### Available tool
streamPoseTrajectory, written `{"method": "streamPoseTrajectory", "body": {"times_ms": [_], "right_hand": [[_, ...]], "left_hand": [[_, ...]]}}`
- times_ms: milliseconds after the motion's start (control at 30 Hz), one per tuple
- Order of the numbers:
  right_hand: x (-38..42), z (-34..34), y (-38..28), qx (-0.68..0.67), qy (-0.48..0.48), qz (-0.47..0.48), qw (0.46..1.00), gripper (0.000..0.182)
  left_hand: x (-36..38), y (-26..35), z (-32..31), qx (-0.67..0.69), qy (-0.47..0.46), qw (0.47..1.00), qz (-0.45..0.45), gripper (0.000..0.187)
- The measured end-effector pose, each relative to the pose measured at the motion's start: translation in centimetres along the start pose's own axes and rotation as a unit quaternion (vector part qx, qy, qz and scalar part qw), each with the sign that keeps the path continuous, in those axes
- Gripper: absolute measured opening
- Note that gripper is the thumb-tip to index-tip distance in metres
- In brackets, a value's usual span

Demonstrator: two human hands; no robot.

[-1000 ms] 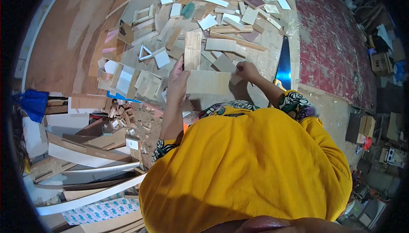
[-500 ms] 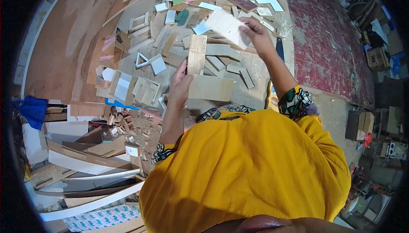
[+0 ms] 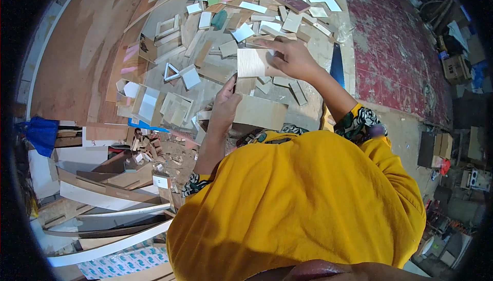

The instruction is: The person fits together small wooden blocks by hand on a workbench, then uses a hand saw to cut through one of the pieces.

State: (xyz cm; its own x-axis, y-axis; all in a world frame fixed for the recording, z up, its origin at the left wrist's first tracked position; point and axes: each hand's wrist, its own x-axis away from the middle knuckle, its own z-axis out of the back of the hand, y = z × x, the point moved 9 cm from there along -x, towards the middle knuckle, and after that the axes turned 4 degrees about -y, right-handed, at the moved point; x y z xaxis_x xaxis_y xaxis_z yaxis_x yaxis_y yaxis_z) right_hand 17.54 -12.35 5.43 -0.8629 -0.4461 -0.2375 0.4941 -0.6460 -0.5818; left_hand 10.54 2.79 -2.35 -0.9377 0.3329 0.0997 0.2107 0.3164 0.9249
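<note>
A pale rectangular wooden board is pinched at its right end by my right hand, the index finger stretched along its far edge. Below it, my left hand is closed round the side of a narrow wooden board, now mostly covered by the pale one. A wider plywood panel extends to the right from beside my left palm. The pale board's left end overlaps the narrow board just above my left fingertips.
Many wood offcuts lie around my hands, among them a white-faced block and a triangular frame. A handsaw rests at the table's right side. Scrap boards are piled at lower left.
My right hand has brought the pale board down and left, from above the offcuts to over the narrow board. My left hand and the panel have shifted slightly right and down.
</note>
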Motion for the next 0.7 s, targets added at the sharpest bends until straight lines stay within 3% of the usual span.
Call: {"method": "streamPoseTrajectory", "body": {"times_ms": [100, 300, 400, 567, 700], "right_hand": [[0.2, -0.2, -0.1, 0.067, 0.026, 0.041, 0.997, 0.031], [0.5, 0.8, -0.8, 0.049, 0.064, -0.007, 0.997, 0.034], [0.6, 0.3, 0.1, 0.036, 0.07, -0.014, 0.997, 0.034], [0.1, -0.8, -0.1, -0.129, 0.013, 0.001, 0.992, 0.041], [-0.2, -1.4, 1.1, -0.171, 0.001, -0.012, 0.985, 0.044]], "left_hand": [[0.1, 0.1, -0.3, -0.001, -0.008, 1.0, 0.014, 0.054], [-0.3, 0.0, -0.5, 0.044, -0.004, 0.999, 0.0, 0.055], [-0.3, 1.0, -1.3, -0.003, 0.006, 1.0, -0.016, 0.055], [-0.5, 0.1, -0.8, -0.074, 0.019, 0.996, -0.041, 0.055], [-0.4, 0.6, -1.5, -0.05, 0.018, 0.998, -0.033, 0.055]]}}
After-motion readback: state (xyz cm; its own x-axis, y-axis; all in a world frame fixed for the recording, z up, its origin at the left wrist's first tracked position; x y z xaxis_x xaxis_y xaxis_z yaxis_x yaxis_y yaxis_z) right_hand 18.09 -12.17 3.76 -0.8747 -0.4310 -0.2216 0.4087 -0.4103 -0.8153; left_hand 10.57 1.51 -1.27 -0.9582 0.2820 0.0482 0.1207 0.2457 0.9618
